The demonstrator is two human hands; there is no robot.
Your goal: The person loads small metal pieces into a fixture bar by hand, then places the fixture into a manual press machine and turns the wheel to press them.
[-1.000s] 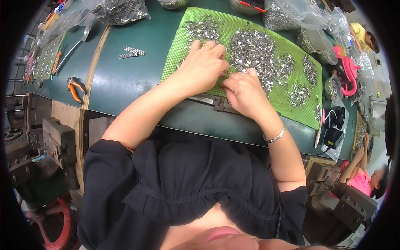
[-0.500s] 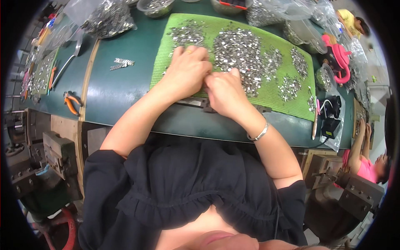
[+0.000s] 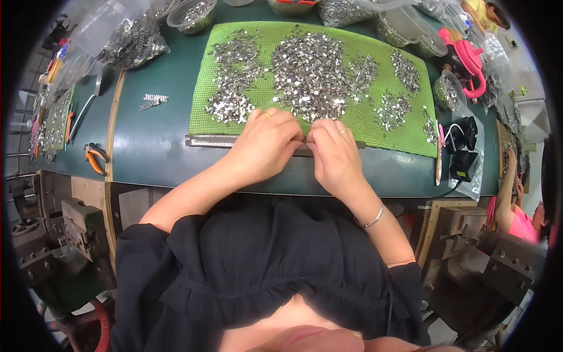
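Along the front edge of the green ribbed mat (image 3: 264, 130) lies a long, narrow metal bar (image 3: 211, 141). My left hand (image 3: 267, 144) is closed in a pinch over the middle of this bar. Facing it, my right hand (image 3: 335, 154) pinches too, its fingertips almost meeting the left ones. Whatever is between the fingers is too small and covered to make out. Just beyond them on the mat spreads a big heap of small shiny metal pieces (image 3: 311, 73), with a smaller heap of pieces (image 3: 230, 105) by my left hand.
Two short metal link strips (image 3: 153, 102) and orange-handled pliers (image 3: 95, 158) lie on the green table to the left. Bags and tubs (image 3: 192, 14) of metal parts line the back. A pink-lidded jug (image 3: 466, 61) and black adapters (image 3: 464, 149) stand right. Other people work at far right.
My hands have drawn back from the mat to the bar at its front edge, leaving the left heap and more of the bar visible. The whole view has shifted slightly.
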